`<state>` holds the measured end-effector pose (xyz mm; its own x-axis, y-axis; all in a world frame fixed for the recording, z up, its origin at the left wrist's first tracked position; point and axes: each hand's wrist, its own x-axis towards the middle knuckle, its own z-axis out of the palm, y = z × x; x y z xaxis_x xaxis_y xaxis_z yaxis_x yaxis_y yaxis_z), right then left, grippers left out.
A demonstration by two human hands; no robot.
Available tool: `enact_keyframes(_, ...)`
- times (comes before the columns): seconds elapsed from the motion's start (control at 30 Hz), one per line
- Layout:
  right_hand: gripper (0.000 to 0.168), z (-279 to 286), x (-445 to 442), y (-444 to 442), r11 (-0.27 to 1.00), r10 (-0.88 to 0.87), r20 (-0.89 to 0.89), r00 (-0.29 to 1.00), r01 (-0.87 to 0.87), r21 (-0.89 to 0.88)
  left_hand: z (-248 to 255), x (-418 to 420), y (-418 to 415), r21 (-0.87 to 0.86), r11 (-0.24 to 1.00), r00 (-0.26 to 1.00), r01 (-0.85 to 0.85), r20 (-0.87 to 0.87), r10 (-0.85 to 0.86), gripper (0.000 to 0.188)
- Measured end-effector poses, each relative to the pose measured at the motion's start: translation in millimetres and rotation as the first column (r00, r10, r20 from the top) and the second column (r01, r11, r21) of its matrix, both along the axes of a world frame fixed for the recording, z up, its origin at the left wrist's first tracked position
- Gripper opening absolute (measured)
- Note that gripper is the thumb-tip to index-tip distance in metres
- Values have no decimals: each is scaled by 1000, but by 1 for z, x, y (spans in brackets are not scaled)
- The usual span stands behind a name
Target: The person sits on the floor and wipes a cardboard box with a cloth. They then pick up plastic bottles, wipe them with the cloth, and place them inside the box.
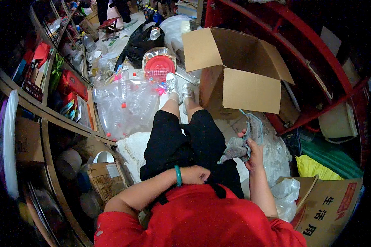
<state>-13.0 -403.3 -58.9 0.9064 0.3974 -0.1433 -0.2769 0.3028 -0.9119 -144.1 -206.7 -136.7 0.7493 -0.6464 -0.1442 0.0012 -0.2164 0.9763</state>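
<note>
My right hand (pixel 254 151) grips a crumpled grey cloth (pixel 235 148) with a light blue edge, held to the right of my knees. My left hand (pixel 198 175), with a green bangle on its wrist, lies curled at my waist against the red shirt; whether it holds something small cannot be told. Ahead on the right stands a large open cardboard box (pixel 252 89), its flaps spread outward. Clear plastic bottles (pixel 123 108) with red caps lie in a heap on the floor at the left, beside my white shoes. A red round plastic lid or basin (pixel 159 66) is just beyond my feet.
Shelves (pixel 49 114) with mixed goods line the left side. A red shelf frame (pixel 300 61) lies along the right. A black plastic bag (pixel 142 43) is ahead, and a printed cardboard box (pixel 327 203) sits at the lower right. Another person's legs (pixel 103 10) show at the top.
</note>
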Motion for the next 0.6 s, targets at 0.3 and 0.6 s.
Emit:
enact_keyframes(0.3, 46, 10, -3, 0, 997, 63, 11, 998, -62, -46, 13, 17, -36, 267, 941, 970, -208, 178, 164, 23)
enact_keyframes(0.6, 42, 16, -6, 0, 996, 82, 25, 996, -81, -43, 49, 37, -25, 334, 796, 786, -505, 559, 264, 21)
